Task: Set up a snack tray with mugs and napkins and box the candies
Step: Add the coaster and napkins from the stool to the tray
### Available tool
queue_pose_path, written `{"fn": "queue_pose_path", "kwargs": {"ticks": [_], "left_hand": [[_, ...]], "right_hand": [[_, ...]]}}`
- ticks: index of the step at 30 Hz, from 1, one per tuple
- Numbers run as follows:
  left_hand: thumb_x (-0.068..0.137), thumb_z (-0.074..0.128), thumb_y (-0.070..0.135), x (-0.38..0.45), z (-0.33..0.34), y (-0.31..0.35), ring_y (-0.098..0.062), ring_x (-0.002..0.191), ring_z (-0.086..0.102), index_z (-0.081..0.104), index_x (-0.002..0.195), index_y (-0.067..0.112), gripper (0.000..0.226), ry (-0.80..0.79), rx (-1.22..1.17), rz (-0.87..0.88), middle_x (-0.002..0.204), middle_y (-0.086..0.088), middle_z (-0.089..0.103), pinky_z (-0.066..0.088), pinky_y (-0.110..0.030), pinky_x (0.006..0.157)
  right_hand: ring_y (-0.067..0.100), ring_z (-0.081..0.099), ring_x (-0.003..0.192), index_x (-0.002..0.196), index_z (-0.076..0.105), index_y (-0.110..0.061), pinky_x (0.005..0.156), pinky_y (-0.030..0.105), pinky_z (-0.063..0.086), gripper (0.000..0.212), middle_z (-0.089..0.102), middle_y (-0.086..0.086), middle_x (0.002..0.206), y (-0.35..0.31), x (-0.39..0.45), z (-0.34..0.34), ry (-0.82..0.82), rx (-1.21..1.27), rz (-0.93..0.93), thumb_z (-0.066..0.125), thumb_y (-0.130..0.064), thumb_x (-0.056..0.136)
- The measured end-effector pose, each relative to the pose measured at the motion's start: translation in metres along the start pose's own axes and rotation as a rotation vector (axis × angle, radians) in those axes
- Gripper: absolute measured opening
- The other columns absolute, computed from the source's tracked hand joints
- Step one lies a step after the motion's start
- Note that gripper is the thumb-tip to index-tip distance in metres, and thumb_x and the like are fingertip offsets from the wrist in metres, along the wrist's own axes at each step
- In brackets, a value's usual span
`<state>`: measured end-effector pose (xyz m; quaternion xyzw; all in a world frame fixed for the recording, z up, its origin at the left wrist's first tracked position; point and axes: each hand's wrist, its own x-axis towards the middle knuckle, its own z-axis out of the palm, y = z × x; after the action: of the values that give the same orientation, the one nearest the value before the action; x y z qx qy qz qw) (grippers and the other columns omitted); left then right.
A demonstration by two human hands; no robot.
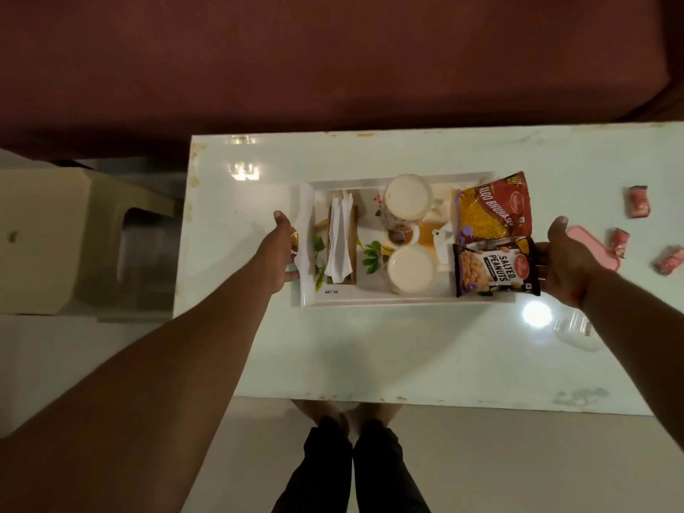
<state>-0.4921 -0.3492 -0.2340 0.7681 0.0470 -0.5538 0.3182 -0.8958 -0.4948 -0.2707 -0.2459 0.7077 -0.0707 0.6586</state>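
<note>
A white floral tray (370, 299) lies on the white table (370, 349). It holds white napkins (338, 238) in a wooden holder, two cream mugs (407, 196) (411, 268), a red Aloo Bhujia pack (492, 212) and a Salted Peanuts pack (494, 266). My left hand (275, 253) grips the tray's left rim, fingers curled at the edge. My right hand (570, 264) holds the tray's right end, its fingers hidden behind the peanuts pack. Three red wrapped candies (637, 201) (619, 243) (669, 260) lie loose on the table to the right.
A pink box part (592, 242) lies just right of my right hand, partly hidden by it. A clear plastic piece (577, 329) sits near the front right. A beige stool (55, 235) stands left of the table; a maroon surface (333, 68) runs behind it.
</note>
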Motion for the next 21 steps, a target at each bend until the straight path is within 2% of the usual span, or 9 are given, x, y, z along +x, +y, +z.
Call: {"fn": "queue_pose_path", "kwargs": {"ticks": [3,5,8,12,16,21], "left_hand": [[0.096,0.023,0.066,0.002,0.007,0.004,-0.026,0.107,0.057,0.046,0.141,0.019,0.069,-0.007,0.018,0.010,0.096,-0.001,0.057,0.047,-0.050,0.100],[0.096,0.024,0.067,0.004,0.009,0.003,-0.026,0.107,0.056,0.046,0.141,0.019,0.069,0.002,0.018,0.012,0.095,-0.001,0.057,0.046,-0.051,0.104],[0.095,0.025,0.067,0.006,0.011,0.000,-0.026,0.108,0.057,0.046,0.141,0.020,0.069,0.005,0.011,0.011,0.102,-0.002,0.057,0.046,-0.051,0.105],[0.096,0.025,0.067,0.005,0.012,0.000,-0.025,0.108,0.056,0.046,0.142,0.020,0.069,0.002,0.005,0.011,0.106,-0.003,0.056,0.046,-0.050,0.103],[0.096,0.024,0.066,0.004,0.010,0.002,-0.026,0.109,0.056,0.046,0.141,0.020,0.068,0.003,0.014,0.008,0.116,-0.006,0.056,0.046,-0.051,0.103],[0.097,0.025,0.064,0.003,0.008,0.002,-0.025,0.105,0.055,0.045,0.142,0.018,0.067,-0.004,0.018,0.013,0.098,-0.001,0.056,0.045,-0.052,0.105]], "right_hand": [[0.037,0.064,0.110,0.124,0.057,-0.002,0.091,0.050,0.053,0.089,0.067,0.020,0.120,0.004,-0.002,-0.004,0.026,0.017,-0.013,0.021,-0.076,0.090],[0.036,0.065,0.108,0.118,0.061,-0.002,0.091,0.051,0.053,0.087,0.068,0.019,0.116,0.006,-0.003,-0.002,0.058,0.018,-0.030,0.022,-0.075,0.091],[0.033,0.067,0.099,0.100,0.065,-0.008,0.083,0.047,0.056,0.080,0.071,0.015,0.105,0.007,-0.006,0.005,0.105,0.019,-0.056,0.022,-0.075,0.091],[0.030,0.072,0.088,0.093,0.069,-0.013,0.076,0.043,0.058,0.078,0.076,0.012,0.095,0.011,-0.007,0.012,0.141,0.050,-0.070,0.022,-0.076,0.091],[0.035,0.072,0.093,0.095,0.070,-0.012,0.090,0.053,0.056,0.080,0.076,0.014,0.099,0.013,-0.006,0.014,0.184,0.036,-0.078,0.023,-0.077,0.089],[0.036,0.072,0.096,0.098,0.070,-0.013,0.094,0.056,0.054,0.079,0.074,0.016,0.104,0.015,-0.011,0.017,0.199,0.031,-0.087,0.021,-0.075,0.091]]}}
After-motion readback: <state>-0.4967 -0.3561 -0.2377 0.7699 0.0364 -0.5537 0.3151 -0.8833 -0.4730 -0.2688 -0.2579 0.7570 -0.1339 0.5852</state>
